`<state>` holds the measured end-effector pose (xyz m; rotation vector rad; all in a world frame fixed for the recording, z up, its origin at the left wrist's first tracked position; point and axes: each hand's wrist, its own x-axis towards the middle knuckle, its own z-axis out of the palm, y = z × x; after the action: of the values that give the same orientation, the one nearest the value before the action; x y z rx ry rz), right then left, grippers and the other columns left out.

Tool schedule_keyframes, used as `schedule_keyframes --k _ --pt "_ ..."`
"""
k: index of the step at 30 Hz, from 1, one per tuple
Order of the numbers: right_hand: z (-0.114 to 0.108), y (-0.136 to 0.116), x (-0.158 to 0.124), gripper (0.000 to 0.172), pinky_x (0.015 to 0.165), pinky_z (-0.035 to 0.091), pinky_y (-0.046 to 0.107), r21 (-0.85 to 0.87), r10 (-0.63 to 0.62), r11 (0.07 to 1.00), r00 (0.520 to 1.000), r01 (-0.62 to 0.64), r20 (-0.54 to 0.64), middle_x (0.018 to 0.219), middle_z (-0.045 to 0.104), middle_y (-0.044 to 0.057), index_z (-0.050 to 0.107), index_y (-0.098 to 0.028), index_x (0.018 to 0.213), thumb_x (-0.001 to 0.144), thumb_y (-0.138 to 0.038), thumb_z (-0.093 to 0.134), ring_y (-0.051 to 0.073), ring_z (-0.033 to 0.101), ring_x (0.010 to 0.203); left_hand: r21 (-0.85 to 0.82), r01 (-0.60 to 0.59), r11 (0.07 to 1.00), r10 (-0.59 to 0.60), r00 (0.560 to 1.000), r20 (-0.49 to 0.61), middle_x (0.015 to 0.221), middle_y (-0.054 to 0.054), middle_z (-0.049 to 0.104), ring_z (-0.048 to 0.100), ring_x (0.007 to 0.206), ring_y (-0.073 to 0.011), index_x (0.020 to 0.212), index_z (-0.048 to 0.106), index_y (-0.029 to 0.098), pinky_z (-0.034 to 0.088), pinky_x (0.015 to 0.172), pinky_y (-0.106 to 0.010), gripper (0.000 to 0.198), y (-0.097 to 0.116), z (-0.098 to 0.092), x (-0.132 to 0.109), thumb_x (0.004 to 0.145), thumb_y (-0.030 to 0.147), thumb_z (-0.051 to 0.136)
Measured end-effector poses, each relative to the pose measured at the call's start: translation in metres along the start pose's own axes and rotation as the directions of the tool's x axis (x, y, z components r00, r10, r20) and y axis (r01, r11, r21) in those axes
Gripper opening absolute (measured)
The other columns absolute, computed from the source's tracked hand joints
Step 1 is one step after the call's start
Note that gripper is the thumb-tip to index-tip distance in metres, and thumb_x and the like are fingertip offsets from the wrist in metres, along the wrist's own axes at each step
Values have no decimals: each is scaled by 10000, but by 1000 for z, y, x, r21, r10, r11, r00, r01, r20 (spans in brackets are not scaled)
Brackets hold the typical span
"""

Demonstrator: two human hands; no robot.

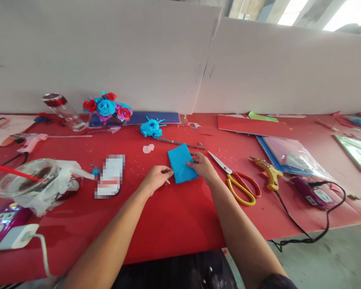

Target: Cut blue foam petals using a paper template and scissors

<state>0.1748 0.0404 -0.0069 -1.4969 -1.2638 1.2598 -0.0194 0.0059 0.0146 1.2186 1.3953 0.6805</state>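
Observation:
A folded piece of blue crepe paper (pixel 183 163) lies on the red table in front of me, tilted a little. My right hand (pixel 202 166) grips its right edge, thumb on top and fingers bent. At the lower left edge is my left hand (pixel 157 178), its fingers drawn together, tips touching or almost touching the paper; whatever is between them is hidden. Just beyond the paper lies a blue paper flower (pixel 151 128) on a dark thin stem (pixel 180 143). Scissors (pixel 240 185) with one red and one yellow handle rest right of my right hand, blades partly apart.
Right: a yellow glue gun (pixel 267 170), purple power strip (pixel 314 192) with a black cord, and bagged sheets (pixel 295 154). Left: a phone (pixel 110 176), plastic bowl (pixel 21 180) with a red straw, pink glue gun (pixel 33 141), glass bottle (pixel 66 112) and paper bouquet (pixel 106 107). A pale partition (pixel 108 48) stands behind.

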Motion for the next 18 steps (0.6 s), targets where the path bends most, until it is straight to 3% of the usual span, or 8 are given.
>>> schedule_keyframes --k 5,10,18 --pt "4 12 5 437 619 487 280 -240 -48 970 997 33 -55 833 676 7 539 -233 1140 717 -210 643 171 635 723 49 -49 998 50 998 -25 677 -33 634 578 543 -145 793 660 154 434 555 -271 195 -5 2 2 693 320 679" --pt "5 6 1 441 655 455 275 -439 -87 897 993 43 -81 870 655 26 536 -224 1167 737 -199 629 182 616 788 164 -110 980 121 991 -57 632 5 577 577 501 -144 811 623 173 412 527 -266 190 -17 2 11 667 269 699" --pt "11 -4 -8 442 709 441 297 -606 -130 794 986 44 -100 927 664 68 518 -208 1208 775 -214 607 222 617 867 335 -208 919 233 972 -35 571 15 560 564 530 -170 1153 647 212 376 565 -274 440 -15 3 10 715 253 655"
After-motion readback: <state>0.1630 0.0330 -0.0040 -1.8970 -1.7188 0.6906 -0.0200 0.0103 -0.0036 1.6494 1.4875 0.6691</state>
